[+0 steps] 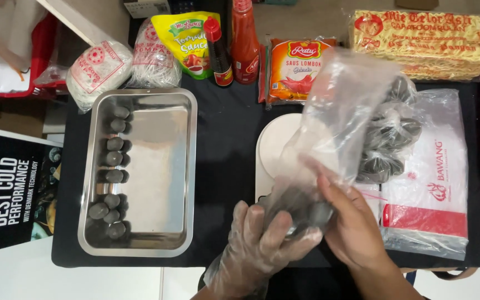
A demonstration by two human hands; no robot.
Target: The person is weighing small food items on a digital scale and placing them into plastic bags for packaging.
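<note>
My left hand (259, 241), in a thin clear plastic glove, cups the bottom of a clear plastic bag (334, 116) that holds several dark grey balls (306, 214). My right hand (351, 222), bare, grips the same bag from the right side, fingers pressing on its lower part. The bag stands up and leans to the right over a white kitchen scale (276, 144). To the left sits a steel tray (162, 166) with a row of dark grey balls (112, 166) along its left wall.
Filled bags of dark balls (393, 139) lie right of the scale on a white and red packet (434, 189). Sauce bottles (244, 41), sauce pouches (298, 66), noodle packs (429, 39) and white noodle bundles (98, 69) line the back of the black table.
</note>
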